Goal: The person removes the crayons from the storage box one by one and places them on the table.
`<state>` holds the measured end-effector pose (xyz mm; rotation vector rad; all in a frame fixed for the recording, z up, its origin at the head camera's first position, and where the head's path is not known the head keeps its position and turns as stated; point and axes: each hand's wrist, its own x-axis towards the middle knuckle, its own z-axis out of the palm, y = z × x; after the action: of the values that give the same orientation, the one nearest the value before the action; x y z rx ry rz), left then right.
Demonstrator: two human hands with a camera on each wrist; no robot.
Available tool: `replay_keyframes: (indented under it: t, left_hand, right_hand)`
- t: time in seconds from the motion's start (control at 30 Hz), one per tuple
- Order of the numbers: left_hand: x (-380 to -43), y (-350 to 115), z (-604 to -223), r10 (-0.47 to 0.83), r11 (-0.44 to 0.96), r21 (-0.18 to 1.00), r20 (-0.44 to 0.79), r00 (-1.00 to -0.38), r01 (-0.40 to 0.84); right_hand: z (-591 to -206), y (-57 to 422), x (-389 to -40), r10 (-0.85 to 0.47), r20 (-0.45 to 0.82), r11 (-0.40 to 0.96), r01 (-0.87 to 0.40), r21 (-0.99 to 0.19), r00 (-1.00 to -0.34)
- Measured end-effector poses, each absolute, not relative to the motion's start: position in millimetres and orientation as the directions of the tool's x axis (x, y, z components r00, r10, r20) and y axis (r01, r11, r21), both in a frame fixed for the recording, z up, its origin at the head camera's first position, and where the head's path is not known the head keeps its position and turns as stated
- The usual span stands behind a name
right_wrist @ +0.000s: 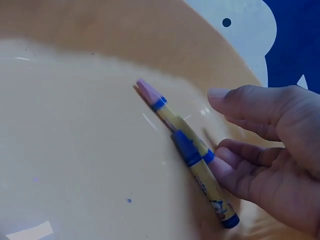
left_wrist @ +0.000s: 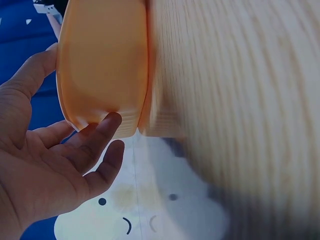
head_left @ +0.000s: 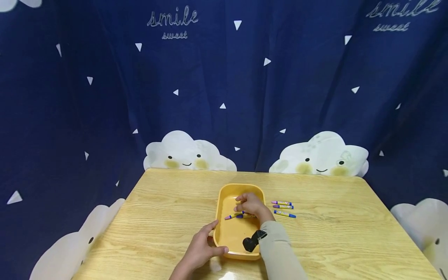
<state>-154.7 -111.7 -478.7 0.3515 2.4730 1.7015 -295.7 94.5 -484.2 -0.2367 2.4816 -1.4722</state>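
My left hand grips the near left corner of a yellow plastic tray; in the left wrist view its fingers lie against the tray's outer wall. Inside the tray is my right hand, thumb and fingers spread apart with nothing between them. Right by its fingertips, a pink crayon and a dark blue crayon lie on the tray floor, one overlapping the other. Both have yellow wrappers with blue bands.
To the right of the tray, a pink crayon, a purple crayon and a blue crayon lie on the wooden table. A dark blue curtain with clouds hangs behind the table's far edge.
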Motion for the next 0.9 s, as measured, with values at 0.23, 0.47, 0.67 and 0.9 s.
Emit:
replay_keyframes:
  t: [0.23,0.47,0.67,0.9]
  left_hand:
    - [-154,-113,-478,0.264,0.346,0.929,0.040,-0.964,0.133]
    - [-153,-113,-477,0.261,0.351,0.928,0.035,-0.965,0.128]
    - [-153,-113,-478,0.262,0.354,0.926,0.033,-0.965,0.128]
    - [-155,-112,-478,0.259,0.350,0.926,0.046,-0.965,0.138]
  right_hand:
    - [-486,91,-296,-0.319,-0.152,0.518,-0.038,-0.854,-0.935]
    - [-491,89,-295,-0.402,-0.140,0.536,-0.109,-0.837,-0.905]
    - [-495,87,-295,-0.398,-0.103,0.554,-0.149,-0.819,-0.912]
    - [-495,87,-294,-0.390,-0.084,0.572,-0.169,-0.803,-0.917]
